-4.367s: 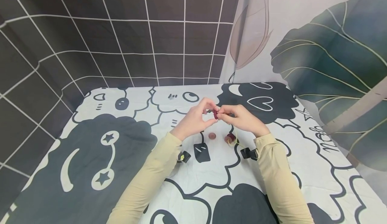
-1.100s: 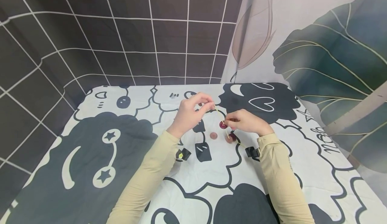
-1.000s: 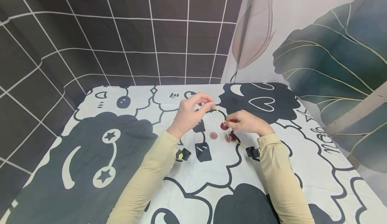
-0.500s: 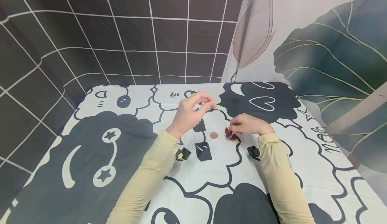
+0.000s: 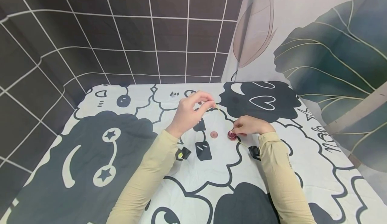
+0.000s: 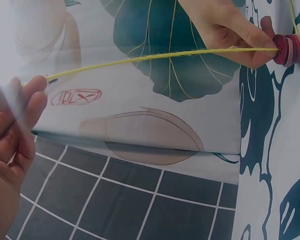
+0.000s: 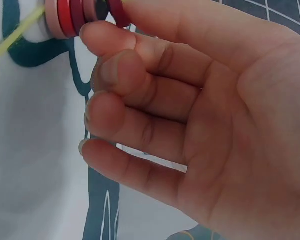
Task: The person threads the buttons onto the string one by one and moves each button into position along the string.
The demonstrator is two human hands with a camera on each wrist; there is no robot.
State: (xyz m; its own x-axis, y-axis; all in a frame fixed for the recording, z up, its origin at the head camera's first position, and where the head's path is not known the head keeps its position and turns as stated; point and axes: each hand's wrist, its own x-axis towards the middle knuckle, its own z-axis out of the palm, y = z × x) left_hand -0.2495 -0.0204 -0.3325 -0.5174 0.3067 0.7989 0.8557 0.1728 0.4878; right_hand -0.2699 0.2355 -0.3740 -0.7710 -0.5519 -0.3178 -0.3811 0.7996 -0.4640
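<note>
My left hand (image 5: 191,113) is raised above the cloth. Its thumb and index finger pinch the upper end of a yellow string (image 6: 165,55), which runs taut down to a stack of buttons. Low over the cloth, my right hand (image 5: 250,125) pinches a dark red button (image 7: 119,13) threaded on that string. Right beside it sits the stack of red and pinkish buttons (image 7: 63,17), several of them face to face on the string. A single pinkish button (image 5: 214,135) lies flat on the cloth between the two hands.
The string's lower part leads right toward a black wrist camera mount (image 5: 254,152). Another black mount (image 5: 183,154) shows beside the left sleeve. A black-and-white patterned cloth (image 5: 193,177) covers the surface, with a dark grid curtain (image 5: 169,35) behind it.
Earlier both hands met over the dark red button. Since then the left hand has drawn the string up and left, while the right hand slid the button down the string to the stack.
</note>
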